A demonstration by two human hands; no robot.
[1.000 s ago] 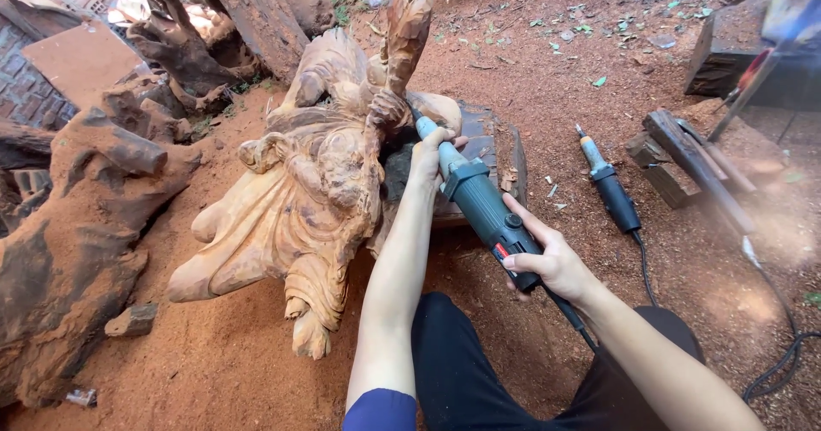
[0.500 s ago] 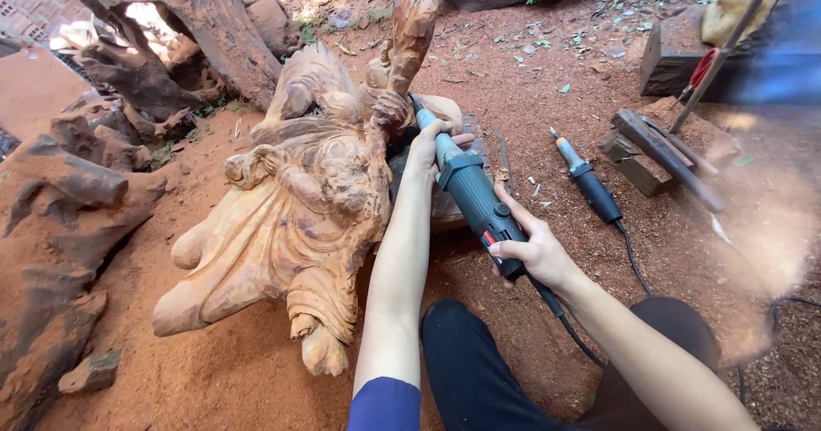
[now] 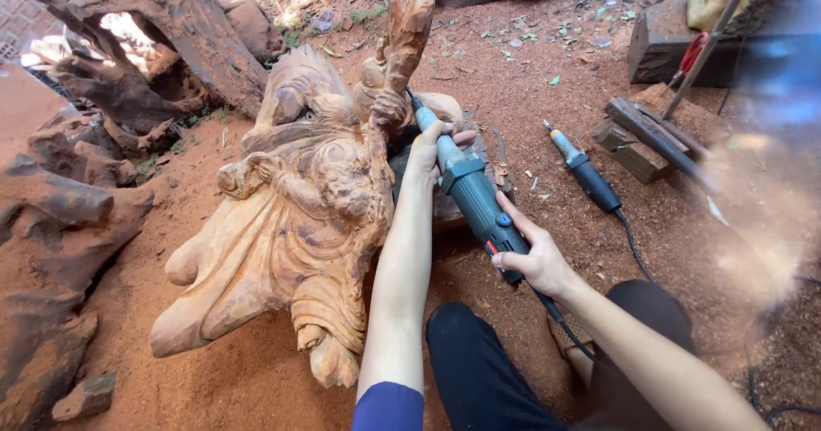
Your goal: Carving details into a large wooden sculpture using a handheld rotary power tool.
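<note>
A large pale carved wooden figure (image 3: 299,217) lies on the red earth in front of me. Both my hands hold a teal-grey electric die grinder (image 3: 475,198). My left hand (image 3: 430,146) grips its narrow nose close to the bit. That bit touches the carving near the figure's raised arm (image 3: 395,63). My right hand (image 3: 534,256) wraps the rear of the grinder's body, where its black cable leaves. My dark-trousered knees are at the bottom of the view.
A second grinder (image 3: 584,172) with a black cable lies on the ground to the right. Beyond it are wood blocks (image 3: 637,140) and a dark beam (image 3: 684,42). Rough dark root stumps (image 3: 68,209) stand at left and back.
The view has tilted and shifted a little, so the carving sits more central. Both hands keep the same grip on the grinder, its tip still at the carving.
</note>
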